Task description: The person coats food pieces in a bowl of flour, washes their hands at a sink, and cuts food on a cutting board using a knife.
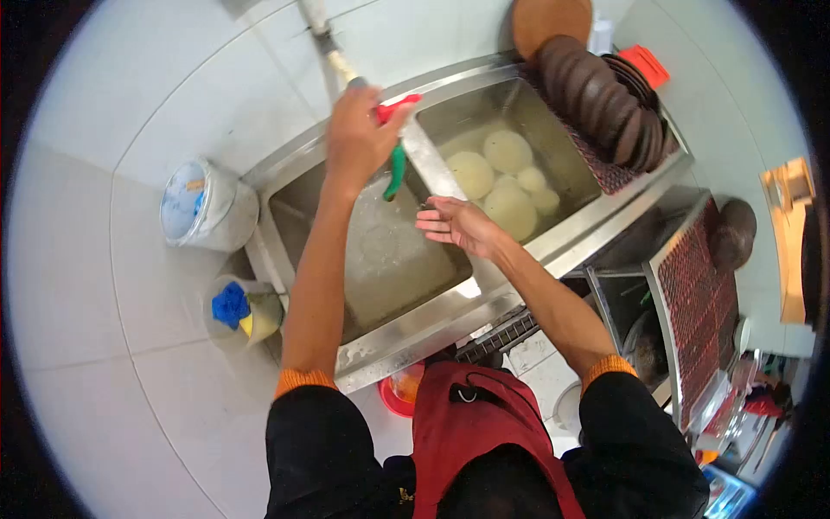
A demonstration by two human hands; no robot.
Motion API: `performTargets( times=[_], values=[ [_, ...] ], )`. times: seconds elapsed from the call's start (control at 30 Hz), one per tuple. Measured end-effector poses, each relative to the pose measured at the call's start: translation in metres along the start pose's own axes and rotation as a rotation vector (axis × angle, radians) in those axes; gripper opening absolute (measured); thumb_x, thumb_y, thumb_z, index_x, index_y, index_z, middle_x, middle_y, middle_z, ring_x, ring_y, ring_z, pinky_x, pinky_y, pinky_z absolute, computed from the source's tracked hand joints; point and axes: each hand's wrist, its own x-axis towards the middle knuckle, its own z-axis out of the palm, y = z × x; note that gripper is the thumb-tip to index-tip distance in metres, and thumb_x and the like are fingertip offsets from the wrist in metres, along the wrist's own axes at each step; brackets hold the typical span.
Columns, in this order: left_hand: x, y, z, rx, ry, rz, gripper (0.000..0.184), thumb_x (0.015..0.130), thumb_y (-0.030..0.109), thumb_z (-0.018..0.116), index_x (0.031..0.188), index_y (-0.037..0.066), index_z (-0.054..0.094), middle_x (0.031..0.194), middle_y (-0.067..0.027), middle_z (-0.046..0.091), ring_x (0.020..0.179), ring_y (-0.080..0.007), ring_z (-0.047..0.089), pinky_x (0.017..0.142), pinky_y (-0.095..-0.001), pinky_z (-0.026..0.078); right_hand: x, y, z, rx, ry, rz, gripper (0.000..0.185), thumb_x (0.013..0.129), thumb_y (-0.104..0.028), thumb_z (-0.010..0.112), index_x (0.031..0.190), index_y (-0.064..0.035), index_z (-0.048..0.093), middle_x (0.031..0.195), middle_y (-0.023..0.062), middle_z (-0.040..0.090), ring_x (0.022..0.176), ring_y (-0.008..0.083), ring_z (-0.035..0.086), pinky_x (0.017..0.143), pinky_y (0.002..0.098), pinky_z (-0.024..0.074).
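Note:
Over the left sink basin (359,303), my left hand (359,134) is at the tap (389,110), touching its red handle; what its fingers close on is partly hidden. A green hose piece (395,173) hangs from the tap. My right hand (458,225) is palm up with fingers spread, beside the hose's lower end, holding nothing. Shallow water covers the bottom of the left basin. In the right basin (566,160), several pale round items (508,151) lie in water.
Stacked dark brown bowls (596,99) stand right of the basins, near a round brown board (552,26). A white bucket (233,216) and a container with a blue cloth (230,304) are at the left. A red basin (397,400) is below the sink edge.

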Motion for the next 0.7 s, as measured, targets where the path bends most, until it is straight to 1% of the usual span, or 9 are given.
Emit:
performTargets(
  times=[0.03, 0.1, 0.13, 0.17, 0.23, 0.3, 0.37, 0.47, 0.7],
  values=[
    [-0.013, 0.006, 0.001, -0.044, 0.157, 0.002, 0.039, 0.08, 0.036, 0.067, 0.094, 0.0, 0.06, 0.08, -0.0142, 0.059, 0.076, -0.03, 0.058, 0.071, -0.0394, 0.047, -0.022, -0.004, -0.001, 0.156, -0.016, -0.045, 0.042, 0.098, -0.034, 0.039, 0.127, -0.0031, 0.037, 0.122, 0.0193, 0.052, 0.108, 0.0258, 0.057, 0.087, 0.0342, 0.0499],
    [-0.051, 0.054, -0.007, -0.205, 0.19, -0.508, 0.04, 0.085, 0.038, 0.064, 0.097, 0.0, 0.061, 0.084, -0.0125, 0.061, 0.083, -0.0253, 0.06, 0.076, -0.0391, 0.046, -0.073, -0.017, -0.003, 0.406, -0.065, -0.167, 0.05, 0.097, -0.043, 0.036, 0.127, -0.0025, 0.035, 0.124, 0.0204, 0.05, 0.111, 0.0271, 0.055, 0.09, 0.0343, 0.0485],
    [-0.081, 0.067, 0.005, -0.346, 0.111, -0.516, 0.048, 0.087, 0.043, 0.058, 0.104, -0.002, 0.059, 0.093, -0.0134, 0.061, 0.092, -0.0238, 0.058, 0.081, -0.0376, 0.045, -0.102, -0.022, -0.002, 0.5, -0.096, -0.239, 0.053, 0.096, -0.046, 0.034, 0.126, -0.0018, 0.036, 0.125, 0.0211, 0.05, 0.113, 0.0275, 0.054, 0.092, 0.0346, 0.0476],
    [-0.111, 0.078, 0.022, -0.487, 0.016, -0.522, 0.057, 0.09, 0.049, 0.052, 0.111, -0.004, 0.057, 0.101, -0.0143, 0.061, 0.1, -0.0222, 0.057, 0.087, -0.0361, 0.043, -0.13, -0.022, -0.002, 0.596, -0.125, -0.318, 0.057, 0.096, -0.05, 0.033, 0.126, -0.0011, 0.037, 0.125, 0.0218, 0.049, 0.114, 0.028, 0.053, 0.094, 0.0349, 0.0468],
    [-0.149, 0.149, 0.055, -1.367, -0.353, -1.03, 0.076, 0.09, 0.06, 0.039, 0.122, -0.008, 0.047, 0.117, -0.0174, 0.056, 0.114, -0.0258, 0.05, 0.097, -0.0352, 0.038, -0.183, -0.009, -0.001, 0.617, -0.165, -0.498, 0.054, 0.096, -0.049, 0.032, 0.126, -0.0042, 0.038, 0.128, 0.0193, 0.049, 0.115, 0.0275, 0.052, 0.099, 0.0387, 0.0423],
    [-0.161, 0.232, 0.066, -2.05, -0.76, -1.188, 0.086, 0.089, 0.066, 0.03, 0.128, -0.009, 0.04, 0.122, -0.0187, 0.053, 0.12, -0.0275, 0.045, 0.102, -0.0363, 0.036, -0.226, 0.039, -0.023, 0.463, 0.073, -0.511, 0.05, 0.097, -0.047, 0.032, 0.127, -0.0086, 0.042, 0.129, 0.0126, 0.05, 0.115, 0.0259, 0.053, 0.101, 0.0405, 0.0384],
    [-0.198, 0.31, 0.091, -1.992, -0.754, -1.33, 0.082, 0.088, 0.066, 0.032, 0.121, -0.007, 0.048, 0.115, -0.0184, 0.057, 0.113, -0.0298, 0.051, 0.098, -0.0375, 0.04, -0.3, 0.056, -0.056, 0.094, 0.407, -0.571, 0.043, 0.098, -0.041, 0.035, 0.128, -0.0118, 0.045, 0.127, 0.0106, 0.053, 0.115, 0.0294, 0.053, 0.1, 0.0398, 0.0374],
    [-0.275, 0.437, 0.113, -1.912, -1.168, -1.305, 0.064, 0.09, 0.059, 0.04, 0.099, -0.002, 0.057, 0.089, -0.015, 0.062, 0.089, -0.0274, 0.06, 0.082, -0.0371, 0.049, -0.432, 0.126, -0.117, -0.665, 0.808, -0.91, 0.057, 0.096, -0.049, 0.034, 0.136, -0.0086, 0.037, 0.131, 0.0116, 0.05, 0.117, 0.0304, 0.051, 0.098, 0.0409, 0.0385],
    [-0.501, 0.729, 0.127, -1.558, -1.701, -1.115, 0.041, 0.092, 0.044, 0.05, 0.078, 0.006, 0.054, 0.063, -0.0081, 0.057, 0.062, -0.0244, 0.058, 0.062, -0.0359, 0.049, -0.744, 0.278, -0.164, -0.858, 1.445, -0.492, 0.067, 0.088, -0.051, 0.045, 0.138, -0.0077, 0.034, 0.126, 0.021, 0.05, 0.101, 0.0407, 0.056, 0.085, 0.0473, 0.0446]
  ],
)
